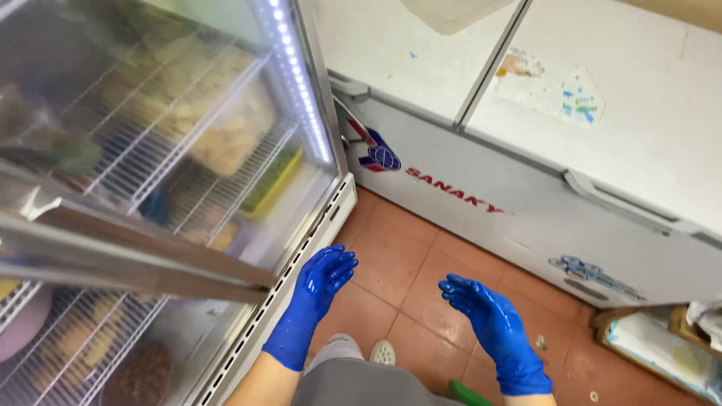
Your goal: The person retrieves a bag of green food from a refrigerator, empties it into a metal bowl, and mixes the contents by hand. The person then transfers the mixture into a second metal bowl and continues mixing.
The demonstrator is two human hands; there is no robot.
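Blue-gloved and wet, we're holding our left hand (pixel 325 274) by the glass fridge door (pixel 150 150), right hand (pixel 474 297) near the chest freezer (pixel 526 210); both grips apart, holding nothing.

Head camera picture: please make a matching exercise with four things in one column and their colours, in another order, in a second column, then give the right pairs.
Things:
1. gloves on the hands, left hand and right hand
2. chest freezer
3. floor tiles
4. shoe

Colours:
A. reddish brown
B. white, with paint flecks on the lid
C. off-white, with small holes
D. glossy blue

Right pairs: 1-D, 2-B, 3-A, 4-C.

Both hands are empty and open, held above the floor tiles between the glass-door fridge and the chest freezer.
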